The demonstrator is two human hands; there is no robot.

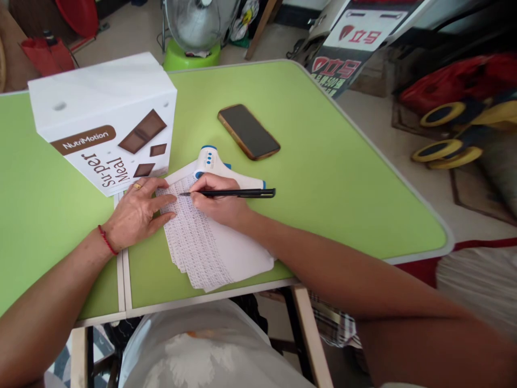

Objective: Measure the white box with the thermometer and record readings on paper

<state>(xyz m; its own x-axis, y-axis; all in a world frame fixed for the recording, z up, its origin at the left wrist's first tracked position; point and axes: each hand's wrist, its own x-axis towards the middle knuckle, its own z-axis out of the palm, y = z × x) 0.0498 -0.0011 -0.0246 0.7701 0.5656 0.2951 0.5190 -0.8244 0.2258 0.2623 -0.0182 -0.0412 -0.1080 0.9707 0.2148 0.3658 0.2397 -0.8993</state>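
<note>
A black pen [242, 192] is pinched in my right hand [220, 202], its tip at the upper left part of a sheet of paper [242, 258]. Rows of small handwriting cover the sheet's left side; its right side is blank. More sheets peek out from under it. My left hand [139, 207], wearing a ring and a red cord bracelet, lies flat with fingers spread on the paper's left edge. Just beyond my right hand lies a white and blue thermometer gun [214, 164], partly hidden behind that hand.
A white NutriMotion box [105, 118] stands behind my left hand. A phone [250, 132] with a brown case lies farther back on the green table [343, 205]. Past the table are a fan [197, 24] on a green stool [194, 56] and a printed sign [355, 37].
</note>
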